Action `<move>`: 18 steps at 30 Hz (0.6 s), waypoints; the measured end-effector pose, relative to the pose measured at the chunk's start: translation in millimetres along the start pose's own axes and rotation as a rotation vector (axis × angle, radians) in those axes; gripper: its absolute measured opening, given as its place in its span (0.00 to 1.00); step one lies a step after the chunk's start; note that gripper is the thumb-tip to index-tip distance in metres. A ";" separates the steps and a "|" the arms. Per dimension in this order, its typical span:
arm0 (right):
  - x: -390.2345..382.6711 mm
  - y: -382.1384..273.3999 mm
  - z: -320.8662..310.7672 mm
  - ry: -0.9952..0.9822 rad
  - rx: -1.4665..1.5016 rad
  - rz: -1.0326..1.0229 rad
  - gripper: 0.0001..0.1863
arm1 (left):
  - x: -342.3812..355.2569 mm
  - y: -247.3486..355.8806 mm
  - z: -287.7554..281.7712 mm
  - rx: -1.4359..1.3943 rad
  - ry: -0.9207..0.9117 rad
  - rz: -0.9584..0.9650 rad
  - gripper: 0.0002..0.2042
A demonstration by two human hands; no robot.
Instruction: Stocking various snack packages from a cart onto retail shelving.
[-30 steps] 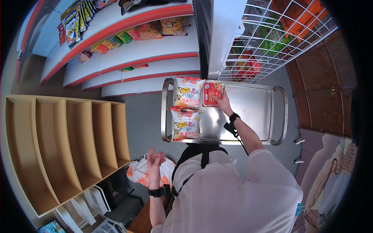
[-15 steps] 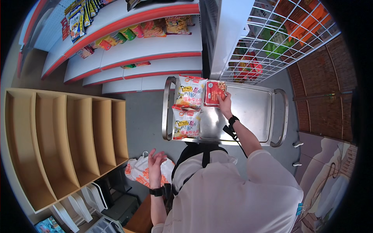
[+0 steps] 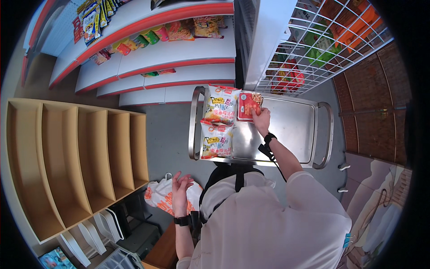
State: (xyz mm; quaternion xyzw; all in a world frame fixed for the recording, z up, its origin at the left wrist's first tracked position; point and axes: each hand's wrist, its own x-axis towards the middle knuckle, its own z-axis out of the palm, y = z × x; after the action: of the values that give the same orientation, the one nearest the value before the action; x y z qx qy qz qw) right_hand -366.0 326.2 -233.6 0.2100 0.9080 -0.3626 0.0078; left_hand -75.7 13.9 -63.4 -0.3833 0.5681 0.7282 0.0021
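Note:
A flat red package point(image 3: 245, 110), with a picture of nuts on it, lies at the far side of a steel cart tray point(image 3: 286, 130). My right hand point(image 3: 261, 120) is at its near right corner, fingers closed on the edge. To the left of this package are two white snack bags with coloured print, the farther bag point(image 3: 221, 105) touching the nearer bag point(image 3: 217, 141). My left hand point(image 3: 181, 195) hangs away from the cart, fingers apart and holding nothing. Below it a white plastic bag point(image 3: 156, 195) with orange print lies on the floor.
Shelves point(image 3: 174, 51) with red edges and packaged snacks stand ahead on the left. A white wire rack point(image 3: 313, 49) holding bags rises beyond the cart's right side. At left is a wooden shelf unit point(image 3: 89, 157). The cart's metal handle point(image 3: 330, 134) curves up on the right.
The view has shifted slightly, moving the scene a little to the right. My right hand stays at the red package, and my left hand keeps its pose.

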 end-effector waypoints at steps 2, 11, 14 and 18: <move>-2.1 -1.3 0.9 -0.018 0.005 -0.006 0.33 | 0.2 -2.1 -1.6 -0.005 0.004 -0.012 0.19; -5.6 -7.3 3.0 -0.079 0.046 0.010 0.30 | 1.7 -10.8 -8.9 -0.020 0.001 -0.012 0.21; -6.3 -8.0 0.7 -0.064 0.029 -0.001 0.30 | 0.7 -12.5 -10.3 -0.009 0.006 -0.015 0.21; -4.8 -1.1 -1.6 -0.026 0.017 -0.050 0.32 | -3.7 -13.8 -9.9 -0.015 0.016 -0.021 0.21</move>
State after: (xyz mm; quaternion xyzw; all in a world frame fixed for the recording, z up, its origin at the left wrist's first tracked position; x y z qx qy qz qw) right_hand -361.9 324.8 -230.9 0.1827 0.9097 -0.3729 0.0087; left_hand -61.6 12.2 -73.4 -0.3950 0.5587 0.7292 0.0023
